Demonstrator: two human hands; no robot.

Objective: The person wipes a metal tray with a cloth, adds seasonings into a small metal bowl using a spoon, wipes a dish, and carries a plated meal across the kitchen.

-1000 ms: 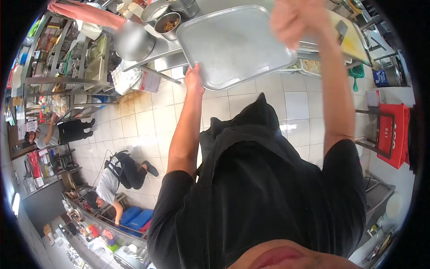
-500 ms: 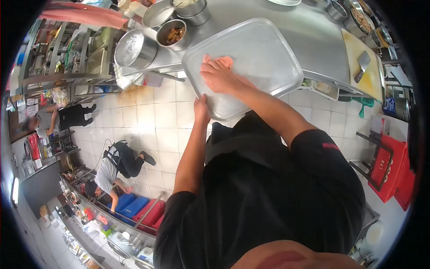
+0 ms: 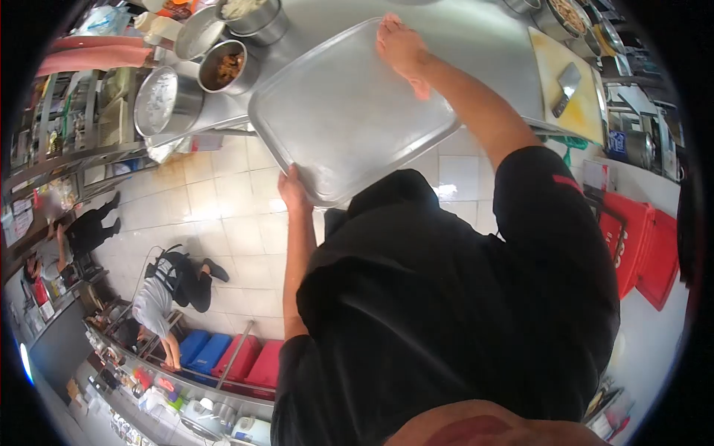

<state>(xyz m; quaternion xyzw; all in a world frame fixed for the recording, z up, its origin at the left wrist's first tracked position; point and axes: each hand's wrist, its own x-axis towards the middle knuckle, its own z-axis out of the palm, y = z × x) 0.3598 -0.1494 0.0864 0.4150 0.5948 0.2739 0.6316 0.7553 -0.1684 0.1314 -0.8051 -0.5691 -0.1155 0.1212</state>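
Pots [image 3: 248, 78] crowd left of the tray [image 3: 335, 119]; open counter [image 3: 483, 44] lies right.

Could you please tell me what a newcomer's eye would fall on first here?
Probably the large metal tray at upper center, its near left edge held by the left hand while the right hand has a pink cloth at its far right part. Next, perhaps, the cleaver lying on the yellowish cutting board at upper right.

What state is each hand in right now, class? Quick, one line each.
Left hand: closed on the rim of the tray.
Right hand: on a pink cloth over the tray; grip cannot be told.
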